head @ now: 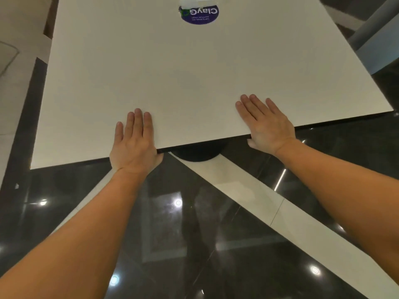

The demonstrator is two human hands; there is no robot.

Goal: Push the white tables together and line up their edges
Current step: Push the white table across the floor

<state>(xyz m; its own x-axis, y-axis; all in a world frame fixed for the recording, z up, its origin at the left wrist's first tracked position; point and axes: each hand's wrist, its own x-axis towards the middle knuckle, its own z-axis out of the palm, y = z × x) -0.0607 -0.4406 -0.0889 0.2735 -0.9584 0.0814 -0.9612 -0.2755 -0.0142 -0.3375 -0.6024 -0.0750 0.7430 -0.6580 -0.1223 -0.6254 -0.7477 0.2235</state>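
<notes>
One white square table (194, 67) fills the upper view, with a thin dark edge and a round purple sticker (199, 15) near its far side. Its black round base (197, 153) shows under the near edge. My left hand (135, 143) lies on the near edge left of centre, fingers flat on top and thumb tucked under the rim. My right hand (266, 124) grips the same edge further right, thumb also under it. No second white table is in view.
The floor is glossy dark tile (172, 234) with white bands (259, 197) and bright light reflections. Pale tile (15, 104) runs along the left of the table. A grey-blue piece of furniture (375, 39) stands close to the table's far right corner.
</notes>
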